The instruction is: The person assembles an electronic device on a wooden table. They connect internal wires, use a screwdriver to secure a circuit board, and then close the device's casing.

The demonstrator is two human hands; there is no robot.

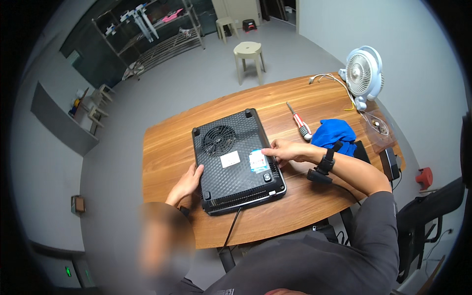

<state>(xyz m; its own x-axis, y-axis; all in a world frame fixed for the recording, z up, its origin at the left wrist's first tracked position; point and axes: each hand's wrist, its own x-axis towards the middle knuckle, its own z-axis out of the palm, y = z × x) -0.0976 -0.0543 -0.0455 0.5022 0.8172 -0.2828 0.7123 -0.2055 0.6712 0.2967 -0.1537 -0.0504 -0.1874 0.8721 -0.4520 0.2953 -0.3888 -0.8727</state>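
Observation:
An induction cooker (pixel 216 180) lies bottom up in front of me, its black textured underside showing a round fan grille (pixel 219 141), corner feet and two stickers. Its power cord (pixel 233 227) runs off the near edge of the table. My left hand (pixel 187 183) grips the cooker's left side, with the thumb along the edge and the other fingers mostly hidden. On the right side my right hand (pixel 285 150) has its thumb on top near the blue-and-white sticker (pixel 258 161), the fingers curled round the edge. Whether the cooker is lifted a little, I cannot tell.
Right of the cooker on the wooden table (pixel 167 142) lie a red-and-white-handled screwdriver (pixel 300 124) and a blue cloth (pixel 334 133). A small fan (pixel 361 73) with cables stands at the far right corner, beside a clear bag (pixel 376 129). A stool (pixel 248 49) stands beyond the table.

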